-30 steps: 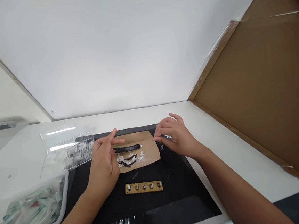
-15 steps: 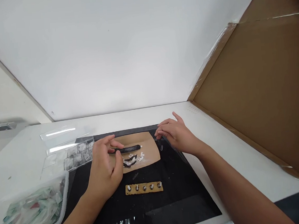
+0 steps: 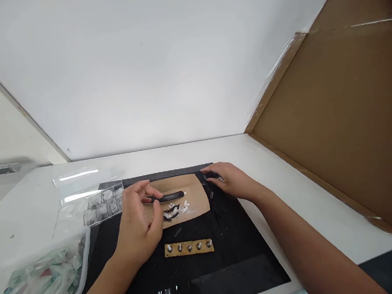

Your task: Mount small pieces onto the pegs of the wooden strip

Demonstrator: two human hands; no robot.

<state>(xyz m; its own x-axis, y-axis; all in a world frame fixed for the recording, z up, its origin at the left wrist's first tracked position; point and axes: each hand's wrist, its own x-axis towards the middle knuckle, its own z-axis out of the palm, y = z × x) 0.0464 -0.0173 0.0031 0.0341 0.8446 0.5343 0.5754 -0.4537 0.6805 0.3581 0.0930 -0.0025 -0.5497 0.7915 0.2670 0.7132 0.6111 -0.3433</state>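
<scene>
My left hand [image 3: 139, 223] hovers over the left side of a brown paper tray [image 3: 200, 194], its fingers curled and the thumb apart from them. Beneath its fingertips lies a dark, long nail file [image 3: 173, 196], its left end covered by the hand. Crumpled black-and-white scraps [image 3: 171, 212] and small white bits [image 3: 185, 206] rest in the tray. My right hand [image 3: 231, 178] is low at the mat's far right corner, thumb and fingers spread around a small dark item [image 3: 212, 175] with whitish pieces by it. A clear, nail-tip-like sliver [image 3: 211, 194] lies close by.
A tan strip [image 3: 189, 248] with several upright white-topped pegs lies on the black mat [image 3: 231, 235]. At left stand a clear compartment box [image 3: 101, 209] and a plastic bin [image 3: 85, 262] of packets. A cardboard panel [image 3: 345, 129] rises on the right.
My right hand has come down onto the mat's far corner, its thumb and fingers parting around the small dark item. My left hand has barely moved.
</scene>
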